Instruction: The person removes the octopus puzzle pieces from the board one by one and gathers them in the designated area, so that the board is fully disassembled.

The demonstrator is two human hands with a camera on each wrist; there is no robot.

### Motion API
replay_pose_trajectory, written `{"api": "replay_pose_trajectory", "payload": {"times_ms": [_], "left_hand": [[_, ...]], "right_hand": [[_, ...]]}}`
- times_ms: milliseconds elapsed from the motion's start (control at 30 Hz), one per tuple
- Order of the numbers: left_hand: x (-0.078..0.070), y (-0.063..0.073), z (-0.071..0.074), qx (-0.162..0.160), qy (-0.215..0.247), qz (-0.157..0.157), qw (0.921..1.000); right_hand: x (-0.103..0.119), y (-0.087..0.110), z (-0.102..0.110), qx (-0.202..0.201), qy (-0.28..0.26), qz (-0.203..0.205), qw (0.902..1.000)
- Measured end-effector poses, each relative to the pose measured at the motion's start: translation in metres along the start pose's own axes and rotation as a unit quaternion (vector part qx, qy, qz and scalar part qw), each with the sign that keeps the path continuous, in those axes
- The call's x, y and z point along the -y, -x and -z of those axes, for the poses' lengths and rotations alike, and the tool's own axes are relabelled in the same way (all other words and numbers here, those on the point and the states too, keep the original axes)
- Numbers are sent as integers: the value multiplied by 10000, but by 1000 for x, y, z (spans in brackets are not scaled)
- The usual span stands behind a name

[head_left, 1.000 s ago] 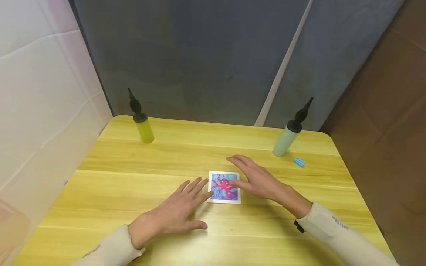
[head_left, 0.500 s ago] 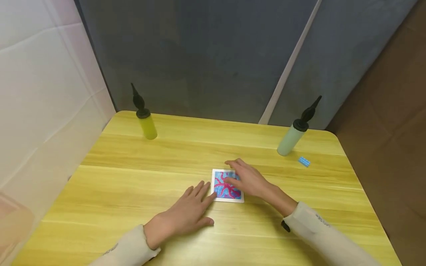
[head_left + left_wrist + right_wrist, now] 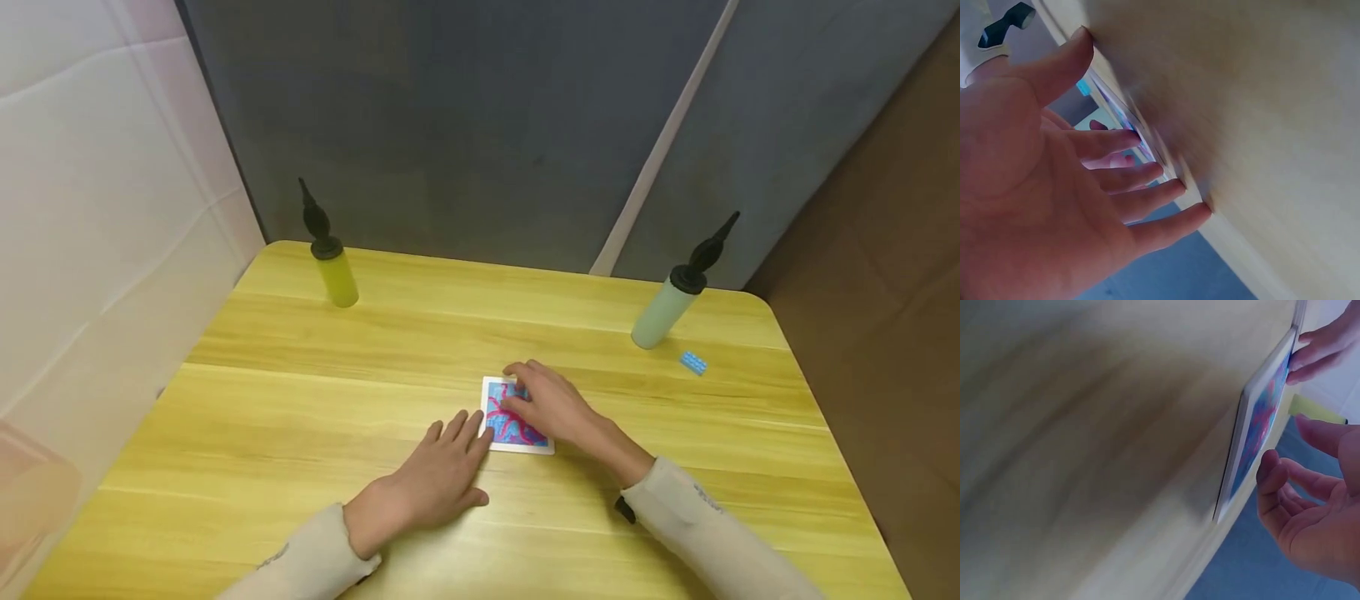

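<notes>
A square picture tile (image 3: 512, 432) with a white border and a pink octopus on blue lies flat on the wooden table. Spread and nearly straight, the fingers of my left hand (image 3: 433, 485) rest at its left edge. One finger overlaps the tile's lower left corner, and in the left wrist view the other fingertips meet the tabletop. My right hand (image 3: 553, 405) hovers over the tile's upper right part, hiding some of the octopus. The right wrist view shows its fingers (image 3: 1270, 481) loosely bent, with a gap between them and the picture and nothing held.
A yellow hand pump (image 3: 340, 279) with a black nozzle stands at the back left of the table (image 3: 300, 417). Toward the back right are a pale green hand pump (image 3: 663, 315) and a small blue toy brick (image 3: 693, 362). Cloth-covered walls enclose the back and sides.
My right hand has moved left and farther over the tile, its fingers bending more. The left hand stays at the tile's left edge. The whole head view has shifted slightly.
</notes>
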State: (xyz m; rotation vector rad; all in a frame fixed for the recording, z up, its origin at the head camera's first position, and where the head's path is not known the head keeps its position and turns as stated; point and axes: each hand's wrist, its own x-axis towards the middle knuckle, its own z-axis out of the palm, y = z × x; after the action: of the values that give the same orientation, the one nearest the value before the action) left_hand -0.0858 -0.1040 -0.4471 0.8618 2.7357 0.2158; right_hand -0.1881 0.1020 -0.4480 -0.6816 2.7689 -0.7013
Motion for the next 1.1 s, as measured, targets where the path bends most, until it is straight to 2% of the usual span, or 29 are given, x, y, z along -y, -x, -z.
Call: {"api": "replay_pose_trajectory", "payload": {"times_ms": [300, 467, 733, 1100], "left_hand": [[-7, -1, -1, 32, 88, -46, 9999], [-6, 5, -3, -23, 175, 117, 9998], [0, 11, -4, -471, -69, 153, 9987], [-8, 25, -5, -501, -171, 260, 9983]], "right_hand": [[3, 5, -11, -154, -328, -320, 9988], [9, 1, -18, -67, -362, -147, 9992], [24, -2, -30, 11, -236, 14, 9997], [30, 0, -32, 268, -445, -13, 9987]]}}
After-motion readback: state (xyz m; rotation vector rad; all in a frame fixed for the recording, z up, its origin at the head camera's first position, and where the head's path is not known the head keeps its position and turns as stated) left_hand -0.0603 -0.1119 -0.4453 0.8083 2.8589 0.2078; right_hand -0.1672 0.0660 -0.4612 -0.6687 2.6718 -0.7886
